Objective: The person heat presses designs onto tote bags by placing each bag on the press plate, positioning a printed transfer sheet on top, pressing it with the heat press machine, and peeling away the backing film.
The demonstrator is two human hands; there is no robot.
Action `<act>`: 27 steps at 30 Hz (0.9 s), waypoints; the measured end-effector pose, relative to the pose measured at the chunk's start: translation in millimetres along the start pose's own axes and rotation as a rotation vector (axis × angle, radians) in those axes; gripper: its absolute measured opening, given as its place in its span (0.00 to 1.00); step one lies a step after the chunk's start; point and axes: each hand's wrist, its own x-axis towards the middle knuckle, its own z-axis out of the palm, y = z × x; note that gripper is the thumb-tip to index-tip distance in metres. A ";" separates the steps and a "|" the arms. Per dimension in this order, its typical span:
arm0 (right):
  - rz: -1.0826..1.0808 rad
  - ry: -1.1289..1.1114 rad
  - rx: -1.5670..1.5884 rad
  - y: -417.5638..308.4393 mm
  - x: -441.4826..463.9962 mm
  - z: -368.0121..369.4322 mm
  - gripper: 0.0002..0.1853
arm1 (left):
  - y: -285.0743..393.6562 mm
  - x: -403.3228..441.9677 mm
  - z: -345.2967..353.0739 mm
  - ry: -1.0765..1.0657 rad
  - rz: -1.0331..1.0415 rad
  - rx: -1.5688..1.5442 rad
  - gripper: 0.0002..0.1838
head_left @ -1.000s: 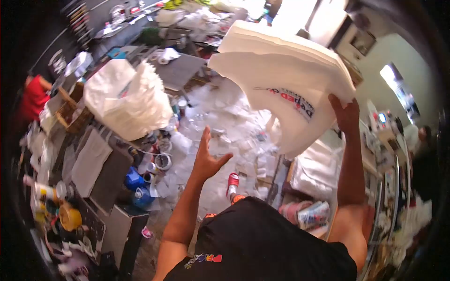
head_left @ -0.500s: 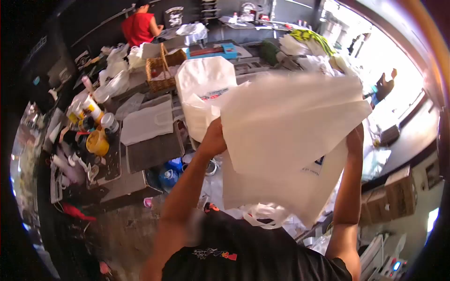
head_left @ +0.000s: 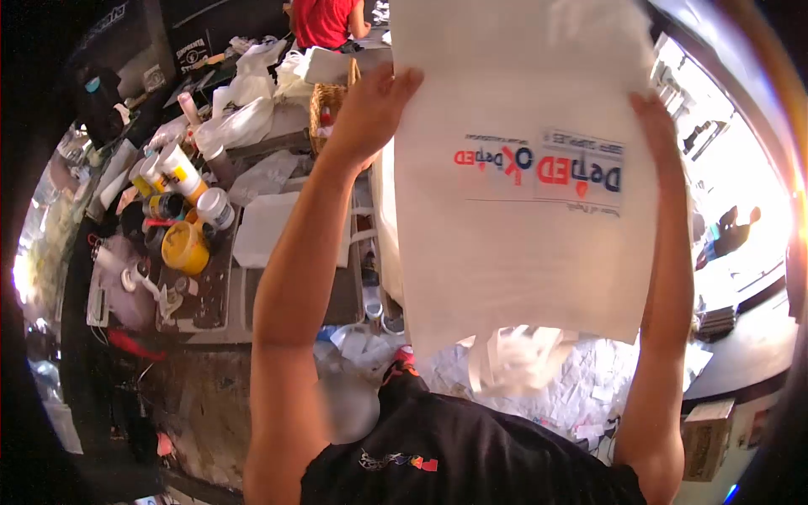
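Note:
A white fabric tote bag [head_left: 522,261] hangs spread out in front of me, its red and blue DepED print upside down. Its loop handles [head_left: 518,362] dangle below, slightly blurred. My left hand [head_left: 374,109] is closed at the bag's left edge, fingers pinching the upper side. At the right edge my right hand [head_left: 656,126] grips the bag too, with part of the fingers behind the cloth. A second white bag [head_left: 268,229] lies flat on a dark board left of my left forearm.
Left on the bench are a yellow tub [head_left: 185,248], a white jar [head_left: 216,208] and several bottles. A wicker basket [head_left: 324,114] stands behind my left hand. Crumpled plastic [head_left: 581,383] lies below the bag. A person in red [head_left: 324,21] works at the back.
Both hands have risen, lifting the bag higher. It was folded over and tilted; now it hangs flatter with the print facing me. My view has shifted, and the basket is partly covered.

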 end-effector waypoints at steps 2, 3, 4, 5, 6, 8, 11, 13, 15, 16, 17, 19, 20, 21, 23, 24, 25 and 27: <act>-0.194 -0.004 -0.172 116.9 82.4 74.5 0.17 | -65.4 18.3 -34.9 0.063 -0.199 0.065 0.23; -0.116 -0.126 0.124 92.6 51.3 119.1 0.19 | -100.5 19.0 -51.1 0.111 -0.341 0.086 0.24; 0.080 -0.202 0.053 119.1 47.9 148.6 0.15 | -133.8 7.8 -65.9 0.156 -0.492 0.107 0.24; 0.109 -0.262 0.167 156.0 29.3 183.2 0.12 | -165.9 -8.2 -83.7 0.133 -0.670 0.161 0.25; 0.150 -0.591 0.305 178.9 12.1 200.3 0.11 | -193.9 -24.0 -97.9 0.105 -0.850 0.218 0.26; 0.181 -0.804 -0.115 283.5 -21.6 262.2 0.15 | -221.2 -61.7 -99.8 0.128 -0.989 0.322 0.24; 0.392 -0.763 -0.208 265.1 -67.3 279.5 0.23 | -289.3 -115.5 -123.7 -0.002 -0.831 0.505 0.21; 0.399 -0.782 -0.222 262.8 -70.5 282.9 0.29 | -296.6 -115.8 -125.9 0.023 -0.816 0.476 0.21; 0.340 -0.760 -0.319 255.2 -60.8 284.2 0.29 | -301.7 -111.5 -123.3 0.047 -0.792 0.445 0.21; 0.270 -0.738 -0.419 248.1 -54.8 283.2 0.29 | -301.3 -105.7 -118.7 0.049 -0.761 0.616 0.22; 0.196 -0.691 -0.525 236.9 -51.9 281.4 0.23 | -298.2 -99.3 -114.3 0.051 -0.725 0.785 0.22; 0.186 -0.682 -0.532 205.7 -38.0 275.0 0.23 | -280.3 -96.8 -108.7 0.054 -0.633 0.842 0.22; 0.164 -0.681 -0.535 190.7 -30.2 268.2 0.23 | -269.2 -97.2 -105.6 0.072 -0.543 0.902 0.23; 0.126 -0.680 -0.350 181.8 -26.3 260.3 0.20 | -260.9 -98.6 -103.4 0.066 -0.546 0.893 0.23; 0.114 -0.735 -0.300 137.8 -30.4 226.7 0.19 | -240.3 -106.6 -98.5 0.104 -0.310 0.943 0.21; 0.090 -0.786 -0.246 116.5 -37.8 210.4 0.19 | -228.6 -109.8 -96.5 0.121 -0.189 0.962 0.20; 0.097 -0.777 -0.296 104.9 -45.0 191.3 0.18 | -214.8 -108.6 -90.7 0.109 -0.188 0.952 0.20; 0.161 -0.678 -0.282 111.6 -68.4 151.0 0.21 | -196.3 -103.1 -77.1 -0.162 0.051 0.887 0.14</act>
